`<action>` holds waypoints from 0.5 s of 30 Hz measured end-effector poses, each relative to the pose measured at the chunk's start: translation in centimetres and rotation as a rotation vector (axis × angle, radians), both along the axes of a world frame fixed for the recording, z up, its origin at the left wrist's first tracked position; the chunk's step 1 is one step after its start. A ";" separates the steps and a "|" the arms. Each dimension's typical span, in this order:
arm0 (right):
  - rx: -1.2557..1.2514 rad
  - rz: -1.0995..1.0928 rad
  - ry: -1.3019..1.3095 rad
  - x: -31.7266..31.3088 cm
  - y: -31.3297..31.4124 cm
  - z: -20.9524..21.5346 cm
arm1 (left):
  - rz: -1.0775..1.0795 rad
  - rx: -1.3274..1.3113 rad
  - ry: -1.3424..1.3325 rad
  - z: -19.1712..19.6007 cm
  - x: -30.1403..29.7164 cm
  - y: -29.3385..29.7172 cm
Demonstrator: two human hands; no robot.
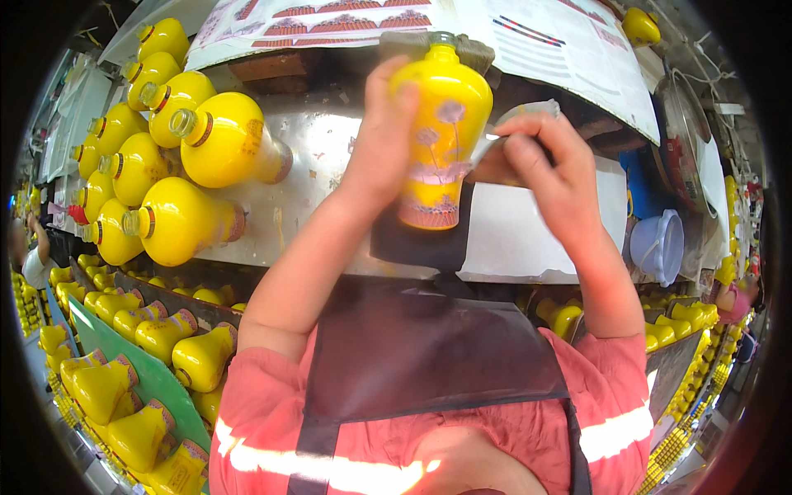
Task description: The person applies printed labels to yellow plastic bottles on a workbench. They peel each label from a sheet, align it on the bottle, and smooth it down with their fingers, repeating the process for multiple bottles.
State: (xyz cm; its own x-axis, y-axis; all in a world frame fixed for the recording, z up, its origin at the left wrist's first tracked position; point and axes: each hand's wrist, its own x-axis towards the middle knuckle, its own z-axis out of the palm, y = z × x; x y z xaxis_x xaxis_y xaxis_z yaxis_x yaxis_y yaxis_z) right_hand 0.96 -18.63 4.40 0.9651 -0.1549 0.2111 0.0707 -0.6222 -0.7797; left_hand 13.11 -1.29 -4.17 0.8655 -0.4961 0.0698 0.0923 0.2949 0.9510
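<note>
A glossy yellow bottle (466, 95) stands upright, slightly tilted, in front of me, with purple flowers and a patterned band near its base. My left hand (381, 136) is wrapped round its left side; the fingers behind the glass are hidden. On the bottle's right, my right hand (557, 169) pinches a thin, pale, see-through piece (540, 107), whose lower edge comes close to the flower pattern. Whether that piece is a film or a flat tool is blurred. The clear glass neck (443, 39) of the bottle is uncapped.
Several yellow bottles (219, 140) lie at the left of the metal worktop (318, 148). Printed decal sheets (338, 25) cover the far side, and white paper (528, 231) lies before me. A pale bucket (657, 247) hangs at the right. More bottles (202, 355) fill racks below on both sides.
</note>
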 end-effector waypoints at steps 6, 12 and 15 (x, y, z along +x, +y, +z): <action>0.008 -0.186 0.364 0.4 2.3 -3.2 | 0.151 0.341 -0.607 -1.5 -0.6 1.2; 0.180 -0.122 0.185 0.8 2.4 -7.1 | 0.091 0.367 -0.776 -2.6 -1.2 1.9; 0.314 -0.080 0.148 0.7 2.0 -8.3 | 0.095 0.360 -0.772 -2.8 -1.1 1.7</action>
State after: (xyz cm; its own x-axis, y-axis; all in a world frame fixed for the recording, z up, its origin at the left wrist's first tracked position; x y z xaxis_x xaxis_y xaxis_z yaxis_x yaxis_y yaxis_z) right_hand 1.70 -16.61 -3.92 0.9638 -0.2668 -0.0002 -0.0970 -0.3497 -0.9318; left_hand 12.04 0.44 -7.01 0.6797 -0.5288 0.5084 -0.6291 -0.0638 0.7747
